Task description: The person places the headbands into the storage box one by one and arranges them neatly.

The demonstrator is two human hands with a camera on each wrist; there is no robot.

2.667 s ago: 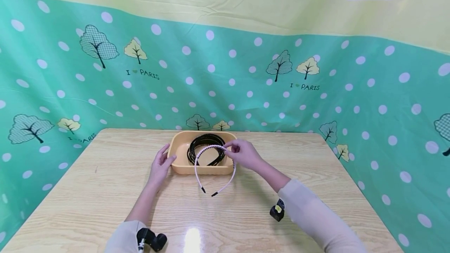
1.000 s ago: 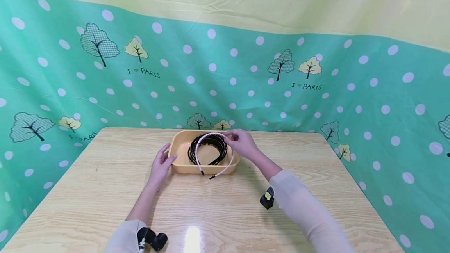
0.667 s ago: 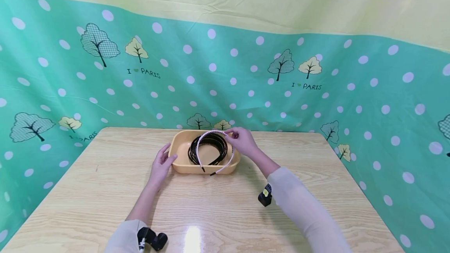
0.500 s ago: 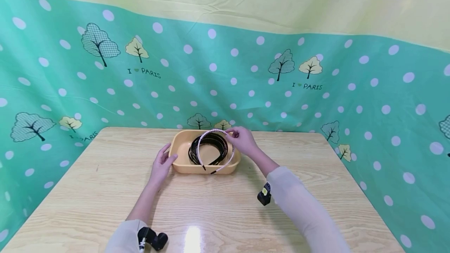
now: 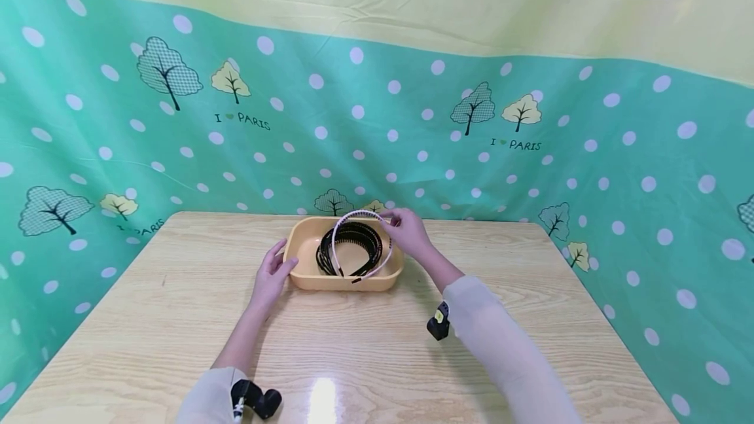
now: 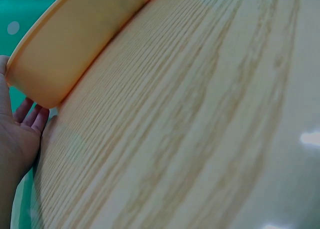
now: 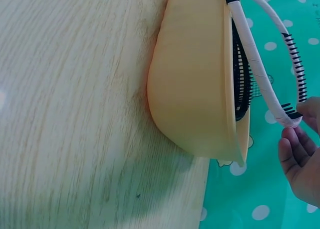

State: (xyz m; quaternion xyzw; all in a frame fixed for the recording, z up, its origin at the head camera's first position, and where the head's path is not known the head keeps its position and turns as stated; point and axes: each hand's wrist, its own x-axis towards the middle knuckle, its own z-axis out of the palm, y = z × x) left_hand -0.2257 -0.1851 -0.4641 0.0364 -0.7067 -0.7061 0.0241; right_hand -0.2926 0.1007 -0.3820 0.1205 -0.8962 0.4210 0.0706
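Note:
A light-orange plastic tray (image 5: 315, 284) sits at the far middle of the table. Several black toothed headbands (image 5: 323, 256) lie nested inside it, towards its right half. My right hand (image 5: 411, 235) pinches a pale pink headband (image 5: 334, 246) between thumb and fingertips at its upper right side. That headband is raised over the tray, its black-tipped ends near the front rim; dark teeth line its inner side in the right wrist view. My left hand (image 5: 271, 280) holds the tray's left end, thumb at the rim and fingers round the outer corner (image 6: 37, 116).
The wood-grain table (image 5: 353, 352) extends in front of and beside the tray. A green and yellow patterned cloth (image 5: 377, 129) hangs behind it and on both sides. Black wrist cameras (image 5: 256, 400) sit on both sleeves.
My right hand has moved away from me and slightly up, bringing the pink headband back from in front of the tray to over it. The left hand stays at the tray's left end.

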